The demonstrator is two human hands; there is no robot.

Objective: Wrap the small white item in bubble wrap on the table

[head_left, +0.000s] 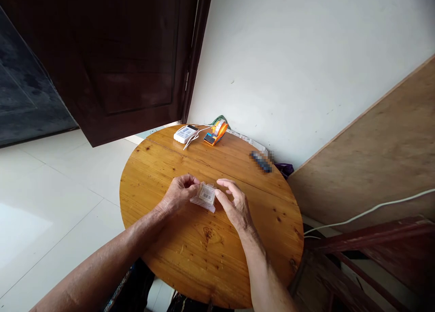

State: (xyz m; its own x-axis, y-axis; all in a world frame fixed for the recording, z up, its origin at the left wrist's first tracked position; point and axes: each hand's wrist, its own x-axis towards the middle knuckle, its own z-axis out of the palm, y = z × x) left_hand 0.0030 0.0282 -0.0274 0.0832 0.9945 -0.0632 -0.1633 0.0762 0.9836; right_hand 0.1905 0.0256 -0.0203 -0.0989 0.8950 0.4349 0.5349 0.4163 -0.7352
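Observation:
A small clear plastic packet [205,194] with a printed label and what looks like a barcode is in the middle of the round wooden table [200,262]. My left hand [178,192] pinches its left edge between thumb and fingers. On the other side, my right hand [235,203] is open, its thumb and fingers apart. The right thumb tip is close to the packet's right edge; whether it touches I cannot tell. What lies inside the wrapping is too small to make out.
Toward the far edge are a white box-shaped device [185,134] with a white cable and an orange tape dispenser [216,133]. A blurred dark long object [261,161] lies at the far right. Beyond stand a dark brown door [129,67] and a white wall [288,67].

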